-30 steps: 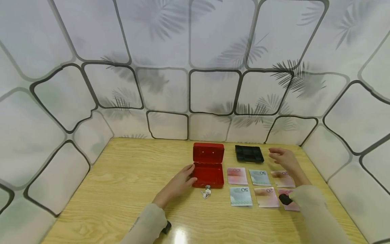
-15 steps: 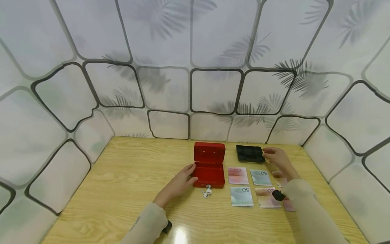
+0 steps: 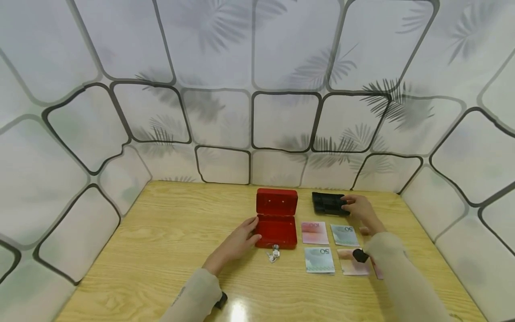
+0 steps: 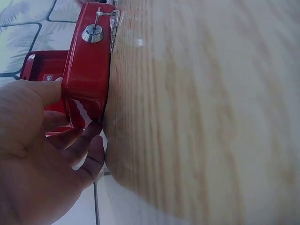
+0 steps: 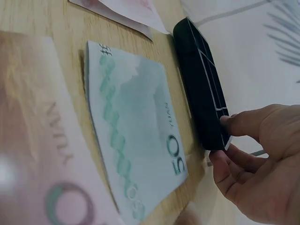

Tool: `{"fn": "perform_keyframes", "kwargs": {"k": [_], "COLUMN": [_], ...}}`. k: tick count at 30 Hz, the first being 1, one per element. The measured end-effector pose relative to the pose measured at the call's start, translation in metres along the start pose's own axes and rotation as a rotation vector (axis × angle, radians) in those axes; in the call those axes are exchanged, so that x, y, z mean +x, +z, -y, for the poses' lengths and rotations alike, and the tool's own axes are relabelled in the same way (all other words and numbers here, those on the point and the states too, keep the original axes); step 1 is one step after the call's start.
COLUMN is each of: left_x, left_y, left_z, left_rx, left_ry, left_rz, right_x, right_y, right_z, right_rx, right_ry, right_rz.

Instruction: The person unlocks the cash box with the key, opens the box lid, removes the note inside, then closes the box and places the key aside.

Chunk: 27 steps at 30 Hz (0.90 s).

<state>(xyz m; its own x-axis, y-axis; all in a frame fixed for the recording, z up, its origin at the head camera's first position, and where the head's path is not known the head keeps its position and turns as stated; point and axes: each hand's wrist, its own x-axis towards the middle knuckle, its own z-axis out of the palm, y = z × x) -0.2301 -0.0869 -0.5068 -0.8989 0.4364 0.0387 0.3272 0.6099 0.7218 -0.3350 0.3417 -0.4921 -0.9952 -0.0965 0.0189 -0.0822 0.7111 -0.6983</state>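
A red cash box (image 3: 276, 234) stands on the table with its lid (image 3: 276, 202) raised. My left hand (image 3: 235, 245) rests at the box's left side, fingers relaxed against it and thumb near the rim; the left wrist view shows this hand (image 4: 47, 136) beside the front wall (image 4: 89, 61) and its lock (image 4: 92, 33). Behind the banknotes lies a black coin tray (image 3: 327, 203) with compartments. My right hand (image 3: 360, 210) pinches its right end. In the right wrist view, the thumb of this hand (image 5: 262, 154) is on top of the tray (image 5: 199, 84), fingers beneath.
Folded banknotes lie in two rows right of the box, among them a green 50 (image 3: 319, 260), another 50 (image 3: 344, 235) and a pink 100 (image 3: 315, 233). The right forearm covers some. Small keys (image 3: 272, 256) hang at the box front. A patterned wall (image 3: 277, 120) borders the table.
My right hand has moved left to the coin tray, and its thumb and fingers have taken hold of the right end. My left hand has stayed at the cash box.
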Motion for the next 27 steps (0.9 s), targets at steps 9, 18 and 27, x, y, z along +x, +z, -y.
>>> {"fn": "perform_keyframes", "kwargs": {"k": [9, 18, 27], "left_x": [0.001, 0.001, 0.0], "left_y": [0.0, 0.001, 0.0], "left_z": [0.001, 0.001, 0.0], "left_rx": [0.005, 0.003, 0.0], "left_ry": [0.001, 0.001, 0.009], "left_rz": [0.002, 0.001, -0.008], "right_x": [0.004, 0.006, 0.004], "right_y": [0.009, 0.016, 0.013], "right_z": [-0.002, -0.001, 0.005], "right_rx": [-0.118, -0.194, -0.192], "right_ry": [-0.018, -0.024, -0.03], "right_rz": [-0.05, -0.1, -0.095]}}
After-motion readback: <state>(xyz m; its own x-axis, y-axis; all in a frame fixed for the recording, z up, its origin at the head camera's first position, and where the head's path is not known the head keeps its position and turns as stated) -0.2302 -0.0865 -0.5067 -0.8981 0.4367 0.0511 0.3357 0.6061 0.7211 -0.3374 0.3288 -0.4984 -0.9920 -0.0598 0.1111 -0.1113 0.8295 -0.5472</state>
